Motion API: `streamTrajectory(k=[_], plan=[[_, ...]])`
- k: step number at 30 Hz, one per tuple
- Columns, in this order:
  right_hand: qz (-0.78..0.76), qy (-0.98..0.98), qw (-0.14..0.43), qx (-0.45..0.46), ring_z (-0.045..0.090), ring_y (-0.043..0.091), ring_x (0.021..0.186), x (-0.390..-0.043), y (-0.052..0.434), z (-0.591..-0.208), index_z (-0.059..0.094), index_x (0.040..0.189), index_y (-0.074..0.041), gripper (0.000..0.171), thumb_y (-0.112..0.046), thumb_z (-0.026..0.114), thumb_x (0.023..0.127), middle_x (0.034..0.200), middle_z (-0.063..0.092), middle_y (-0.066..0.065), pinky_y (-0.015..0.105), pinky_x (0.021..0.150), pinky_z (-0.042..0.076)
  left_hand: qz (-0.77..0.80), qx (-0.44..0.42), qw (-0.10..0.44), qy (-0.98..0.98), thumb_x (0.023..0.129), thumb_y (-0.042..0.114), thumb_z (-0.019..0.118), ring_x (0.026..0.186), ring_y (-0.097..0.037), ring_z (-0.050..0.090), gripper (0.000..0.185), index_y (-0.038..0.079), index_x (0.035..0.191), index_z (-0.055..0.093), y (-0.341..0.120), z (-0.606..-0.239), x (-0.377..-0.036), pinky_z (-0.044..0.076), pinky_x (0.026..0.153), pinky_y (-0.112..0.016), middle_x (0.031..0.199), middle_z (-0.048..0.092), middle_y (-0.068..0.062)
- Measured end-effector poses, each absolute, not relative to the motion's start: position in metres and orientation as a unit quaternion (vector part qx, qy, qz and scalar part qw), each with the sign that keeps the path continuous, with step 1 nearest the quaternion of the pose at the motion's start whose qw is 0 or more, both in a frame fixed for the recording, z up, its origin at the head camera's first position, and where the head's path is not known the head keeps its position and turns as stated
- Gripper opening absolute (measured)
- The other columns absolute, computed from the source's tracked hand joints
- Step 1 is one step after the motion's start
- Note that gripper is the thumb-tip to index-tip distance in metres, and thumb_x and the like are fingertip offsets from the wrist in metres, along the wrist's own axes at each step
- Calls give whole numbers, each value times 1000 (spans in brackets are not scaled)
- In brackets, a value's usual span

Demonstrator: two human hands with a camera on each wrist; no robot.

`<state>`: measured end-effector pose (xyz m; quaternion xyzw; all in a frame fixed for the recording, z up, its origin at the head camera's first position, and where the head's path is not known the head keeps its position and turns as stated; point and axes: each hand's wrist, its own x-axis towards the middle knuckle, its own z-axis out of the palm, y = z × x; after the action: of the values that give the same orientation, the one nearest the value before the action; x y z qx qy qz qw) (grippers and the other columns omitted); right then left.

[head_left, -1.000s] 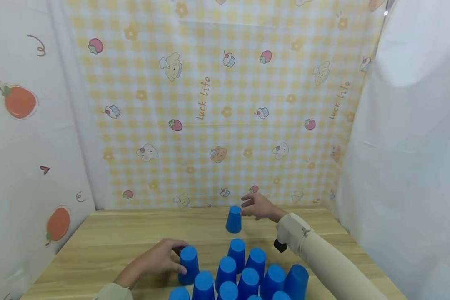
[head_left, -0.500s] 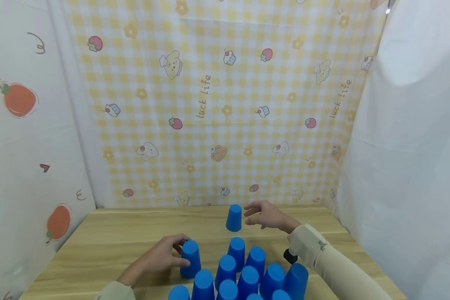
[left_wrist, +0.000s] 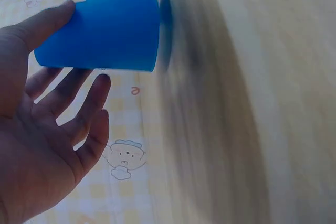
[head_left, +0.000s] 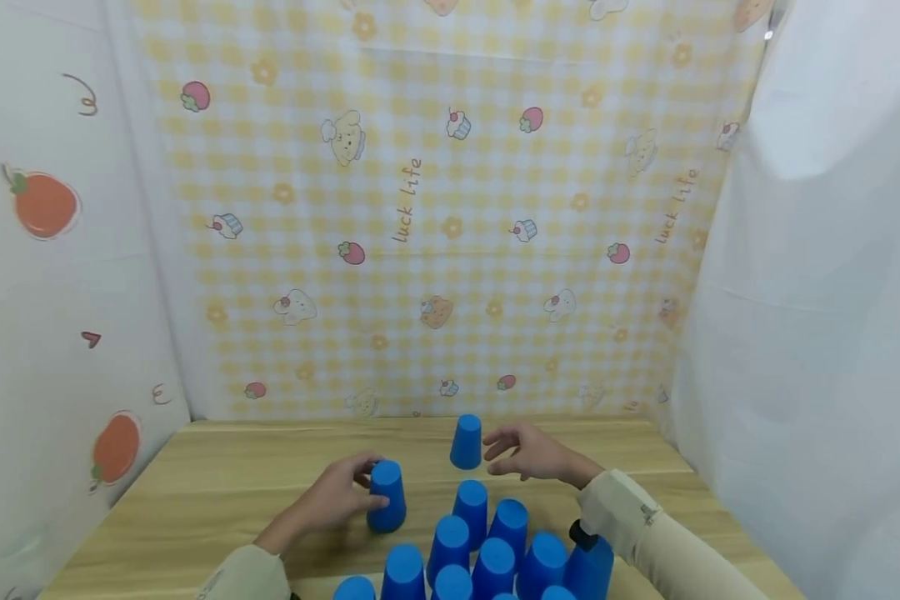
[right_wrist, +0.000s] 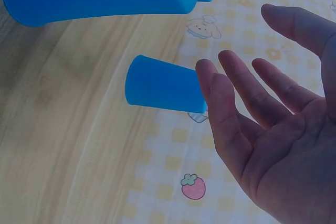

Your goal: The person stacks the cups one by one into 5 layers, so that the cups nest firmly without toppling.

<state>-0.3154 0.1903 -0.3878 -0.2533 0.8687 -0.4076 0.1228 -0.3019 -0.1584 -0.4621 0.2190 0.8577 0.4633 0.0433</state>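
On the worktop [head_left: 217,467] our left hand [head_left: 333,498] holds a cup [head_left: 386,496] in its grip; right hand [head_left: 528,452] open beside another cup [head_left: 466,442], needing closure next.

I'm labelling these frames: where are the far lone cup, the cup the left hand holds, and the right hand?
far lone cup [head_left: 466,443], head view, side wall.
held cup [head_left: 387,498], head view, side wall.
right hand [head_left: 531,454], head view, back of hand.

Counting blue cups on the desk [head_left: 217,475]: twelve upside-down ones show in the head view. One [head_left: 387,496] sits in the left grip [head_left: 335,500], one [head_left: 466,442] stands alone just beside the right grip [head_left: 528,452], and ten are bunched [head_left: 492,561] below both grips, some cut off by the frame edge. Two hands total.
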Motion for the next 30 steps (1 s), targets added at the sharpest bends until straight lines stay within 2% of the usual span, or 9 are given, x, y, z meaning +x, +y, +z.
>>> streamTrajectory(k=[3, 7, 12, 15, 22, 26, 30], plan=[[-405, 870, 131, -248, 71, 26, 94, -311, 194, -389, 61, 127, 1, 42, -15, 73, 90, 113, 70, 17, 43, 65, 58, 464, 201, 28, 862, 83, 28, 81, 103, -23, 61, 54, 8, 128, 59, -149, -461, -307, 53, 83, -46, 115, 66, -5], [-408, 867, 137, -251, 71, 22, 93, -308, 192, -392, 61, 127, -2, 41, -16, 73, 91, 113, 70, 15, 47, 67, 57, 460, 187, 24, 867, 82, 22, 82, 105, -26, 62, 52, 5, 125, 60, -143, -461, -312, 54, 85, -48, 115, 66, -7], [-416, 859, 151, -258, 71, 22, 93, -308, 188, -396, 61, 127, -3, 40, -13, 72, 90, 114, 70, 17, 54, 71, 57, 451, 180, 13, 874, 81, 21, 82, 105, -26, 60, 49, 9, 124, 61, -138, -461, -318, 54, 84, -46, 119, 64, -7], [-421, 855, 164, -252, 71, 24, 94, -307, 187, -397, 62, 126, -4, 38, -11, 72, 90, 114, 70, 18, 54, 71, 57, 448, 176, 1, 876, 80, 24, 84, 104, -26, 58, 52, 11, 125, 62, -135, -462, -322, 53, 81, -43, 120, 63, -6], [-419, 854, 171, -255, 70, 23, 94, -304, 184, -395, 63, 125, -4, 36, -11, 72, 90, 114, 70, 15, 49, 69, 57, 451, 168, -11, 876, 80, 24, 84, 104, -33, 58, 53, 12, 127, 62, -127, -458, -333, 51, 78, -43, 118, 63, -7], [-420, 851, 179, -258, 71, 24, 95, -302, 181, -393, 63, 124, -5, 36, -12, 73, 90, 113, 71, 12, 43, 66, 58, 445, 162, -17, 880, 81, 24, 84, 104, -31, 59, 53, 9, 127, 62, -123, -456, -341, 53, 80, -44, 117, 64, -8], [-422, 851, 182, -255, 69, 27, 99, -299, 181, -393, 63, 124, -5, 37, -13, 74, 90, 114, 70, 11, 41, 69, 58, 433, 149, -7, 889, 82, 27, 83, 105, -30, 60, 52, 11, 127, 62, -117, -455, -347, 54, 81, -44, 119, 63, -8]])
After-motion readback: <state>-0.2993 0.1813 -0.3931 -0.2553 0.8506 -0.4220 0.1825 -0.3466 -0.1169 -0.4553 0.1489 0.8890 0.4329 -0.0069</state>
